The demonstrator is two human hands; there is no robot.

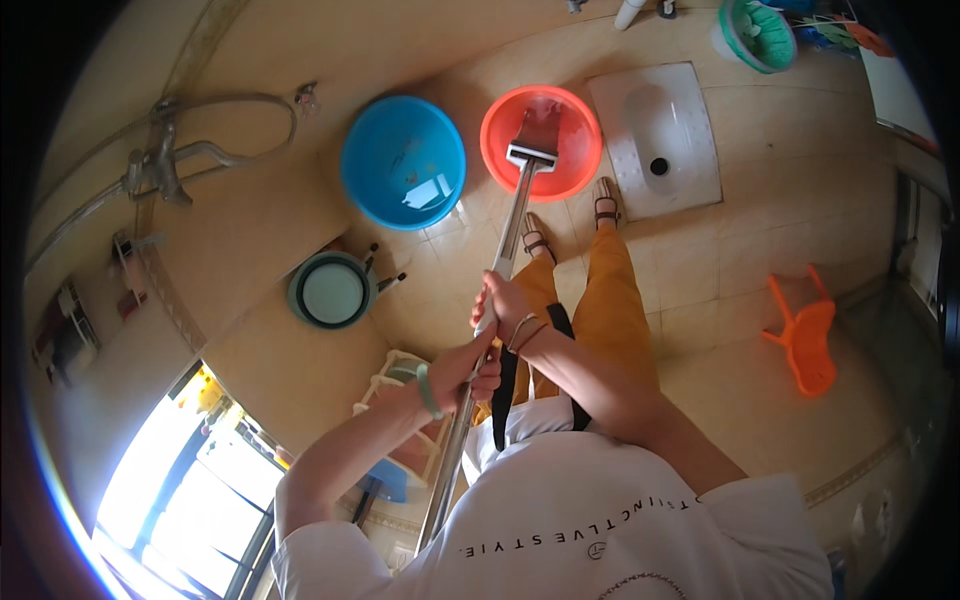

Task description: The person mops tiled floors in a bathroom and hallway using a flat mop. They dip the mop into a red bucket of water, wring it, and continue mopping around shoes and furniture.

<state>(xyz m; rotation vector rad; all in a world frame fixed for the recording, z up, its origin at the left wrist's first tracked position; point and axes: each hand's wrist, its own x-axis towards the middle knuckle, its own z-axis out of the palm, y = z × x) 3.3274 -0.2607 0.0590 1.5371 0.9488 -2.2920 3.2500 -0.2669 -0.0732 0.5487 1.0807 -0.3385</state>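
I observe the left hand (466,374) and right hand (503,300) both gripping the mop (516,222). Its head (532,155) overlaps the red basin (582,150) — depth unclear.

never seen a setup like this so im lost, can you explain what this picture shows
It's a person, not a machine, working with bare hands. This one picture comes from the left of two wide fisheye cameras worn on the head, looking down, so straight edges bend near its rim. The left grip and, farther out, the right grip are closed around a long mop-like tool, whose head reaches into a red basin. The tiled floor also holds a blue basin, an orange stool and a white squat toilet.
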